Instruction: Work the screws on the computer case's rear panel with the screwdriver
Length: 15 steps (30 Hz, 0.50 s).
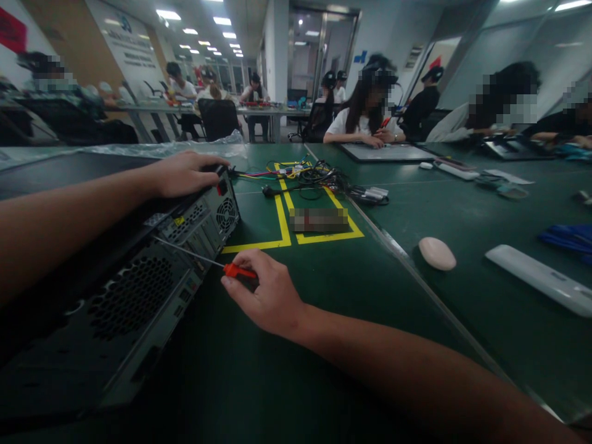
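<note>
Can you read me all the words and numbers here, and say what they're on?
No text can be read.
White wall banner: dark lettering, too blurred.
Small yellow sticker on the black metal computer case: too small.
Label inside the yellow tape rectangle on the green table: blurred out.
Blue sign on far wall: unreadable.
Red-handled screwdriver in the right hand: no lettering shows.

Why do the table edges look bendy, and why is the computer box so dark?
Head view: the wide lens bows the table edges; head view: ceiling lights glare far behind, leaving the computer case dim; head view: people behind look soft, the right hand and screwdriver fairly sharp.
</note>
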Each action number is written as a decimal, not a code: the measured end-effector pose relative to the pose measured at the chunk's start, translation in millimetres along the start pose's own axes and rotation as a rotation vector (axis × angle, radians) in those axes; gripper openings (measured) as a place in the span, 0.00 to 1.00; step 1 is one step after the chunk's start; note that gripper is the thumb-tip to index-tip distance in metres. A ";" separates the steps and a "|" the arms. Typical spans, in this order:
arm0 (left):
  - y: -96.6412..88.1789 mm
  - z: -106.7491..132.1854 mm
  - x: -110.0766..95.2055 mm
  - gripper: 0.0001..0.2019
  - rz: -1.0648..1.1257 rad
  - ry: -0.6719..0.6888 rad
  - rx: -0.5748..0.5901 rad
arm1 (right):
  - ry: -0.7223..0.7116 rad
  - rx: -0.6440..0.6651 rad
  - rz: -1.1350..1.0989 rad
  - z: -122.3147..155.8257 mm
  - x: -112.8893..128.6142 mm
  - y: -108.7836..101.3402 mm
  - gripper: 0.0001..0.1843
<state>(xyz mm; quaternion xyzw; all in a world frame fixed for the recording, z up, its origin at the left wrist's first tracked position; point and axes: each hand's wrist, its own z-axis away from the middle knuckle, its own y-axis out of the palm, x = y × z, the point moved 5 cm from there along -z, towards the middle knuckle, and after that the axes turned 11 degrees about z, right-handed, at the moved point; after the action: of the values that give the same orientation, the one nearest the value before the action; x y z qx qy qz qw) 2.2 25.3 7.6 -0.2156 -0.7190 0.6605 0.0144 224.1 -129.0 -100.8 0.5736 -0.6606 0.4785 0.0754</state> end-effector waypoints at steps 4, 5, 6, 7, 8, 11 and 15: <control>-0.2 0.1 -0.4 0.39 -0.001 -0.012 0.007 | 0.018 0.010 0.006 0.0 -1.2 1.2 0.11; -0.1 0.0 -0.2 0.39 -0.003 -0.012 0.009 | 0.020 0.011 0.006 0.2 -1.2 1.4 0.11; 0.0 -0.2 0.1 0.39 -0.006 -0.009 0.009 | 0.021 0.011 0.005 0.3 -1.0 1.4 0.11; 0.1 -0.4 0.4 0.39 -0.008 -0.007 0.008 | 0.021 0.010 0.002 0.5 -0.7 1.4 0.11; 0.1 -0.6 0.8 0.39 -0.009 -0.006 0.005 | 0.019 0.010 0.000 0.6 -0.3 1.3 0.11; 0.6 -1.0 1.0 0.40 -0.003 0.003 0.005 | 0.022 0.010 -0.001 0.5 0.6 0.6 0.11; 0.6 -0.6 -0.3 0.41 0.010 0.005 0.004 | 0.030 0.014 0.001 0.0 0.8 -0.1 0.11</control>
<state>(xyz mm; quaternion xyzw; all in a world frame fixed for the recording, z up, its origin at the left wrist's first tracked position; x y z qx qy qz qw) 2.8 25.7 7.2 -0.2209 -0.7166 0.6614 0.0136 224.0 -129.6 -100.2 0.5664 -0.6565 0.4917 0.0811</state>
